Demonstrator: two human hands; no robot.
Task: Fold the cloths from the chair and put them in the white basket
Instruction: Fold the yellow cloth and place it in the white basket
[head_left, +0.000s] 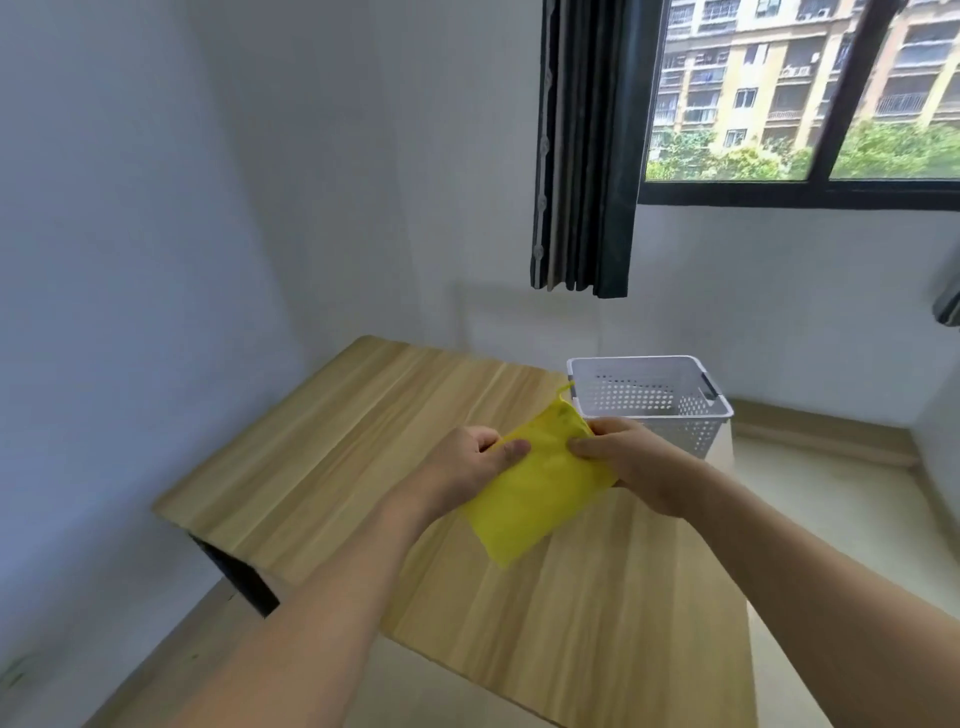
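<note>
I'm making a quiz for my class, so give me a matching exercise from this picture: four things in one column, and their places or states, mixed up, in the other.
Things:
1. cloth
2. basket
3. curtain
4. table

Places or states:
A. hangs beside the window
B. held by both hands
C. bare wood under the hands
D. stands at the table's far corner

Pairs: 1-B, 2-D, 3-A, 4-C

I see a cloth held above the surface, between my hands: the left hand on its left edge, the right hand on its right. Just beyond the right hand stands the basket, at the surface's far right corner.
</note>
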